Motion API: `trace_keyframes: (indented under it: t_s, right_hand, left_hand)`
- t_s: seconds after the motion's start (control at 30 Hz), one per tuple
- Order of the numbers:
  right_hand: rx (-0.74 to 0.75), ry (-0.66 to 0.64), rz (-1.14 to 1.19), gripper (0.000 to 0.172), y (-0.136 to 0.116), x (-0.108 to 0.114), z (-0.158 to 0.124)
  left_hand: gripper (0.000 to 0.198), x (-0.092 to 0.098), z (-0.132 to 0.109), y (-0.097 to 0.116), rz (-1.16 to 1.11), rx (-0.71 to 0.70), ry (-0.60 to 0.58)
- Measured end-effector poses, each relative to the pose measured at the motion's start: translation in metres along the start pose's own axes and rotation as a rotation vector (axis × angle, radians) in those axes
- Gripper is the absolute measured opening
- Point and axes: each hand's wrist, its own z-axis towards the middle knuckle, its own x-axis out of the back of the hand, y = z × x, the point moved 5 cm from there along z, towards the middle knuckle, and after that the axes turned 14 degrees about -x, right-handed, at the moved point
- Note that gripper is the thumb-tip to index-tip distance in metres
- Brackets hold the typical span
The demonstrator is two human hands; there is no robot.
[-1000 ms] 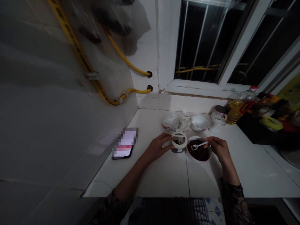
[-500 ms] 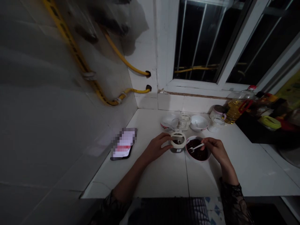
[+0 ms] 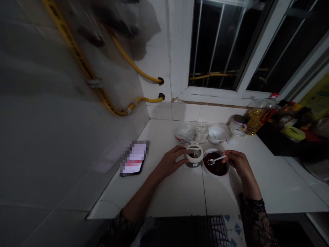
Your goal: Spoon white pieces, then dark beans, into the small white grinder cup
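Observation:
My left hand (image 3: 174, 160) grips the side of a small spice jar (image 3: 194, 160) with a pale rim, its clear lid tipped back and some dark contents inside. Pinched by the handle in my right hand (image 3: 236, 161) is a small white spoon (image 3: 217, 160). Its scoop hangs over a bowl (image 3: 216, 174) of dark red, glossy contents, and a little dark stuff seems to sit in it. The bowl stands on the counter just right of the jar.
Behind the jar stand another lidded jar (image 3: 201, 133), a white bowl (image 3: 217, 134) and a second bowl (image 3: 183, 133). Further right are more jars (image 3: 235, 134), an oil bottle (image 3: 255, 120) and a black tray (image 3: 275, 142) of condiments. A phone (image 3: 135, 159) lies by the left wall.
The spoon has shifted slightly and its scoop now shows more clearly above the bowl's contents. My left hand keeps its hold on the jar. The view has moved a little.

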Motion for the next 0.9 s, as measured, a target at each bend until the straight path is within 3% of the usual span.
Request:
trace_keyframes:
  t_s: [0.3,0.43,0.63,0.7,0.8,0.9]
  right_hand:
    - [0.004,0.054,0.079,0.035,-0.002,0.001,0.0]
    - [0.079,0.08,0.115,0.037,-0.012,0.0,-0.003]
    - [0.388,0.157,-0.037,0.036,-0.037,-0.026,-0.023]
    - [0.576,0.202,-0.212,0.031,-0.042,-0.043,-0.034]
    - [0.831,0.156,-0.557,0.025,-0.041,-0.069,-0.048]
    - [0.883,0.154,-0.633,0.026,-0.04,-0.067,-0.051]
  left_hand:
    - [0.026,-0.002,-0.002,-0.002,-0.004,0.018,-0.011]
    - [0.027,-0.001,-0.001,-0.001,-0.012,0.016,-0.004]
    - [0.027,-0.002,-0.001,-0.002,-0.004,-0.004,0.003]
    - [0.028,-0.002,0.0,-0.002,-0.002,-0.015,0.01]
    - [0.028,-0.001,0.0,-0.001,0.003,-0.022,0.018]
    - [0.028,-0.001,0.0,0.0,0.012,-0.023,0.013]
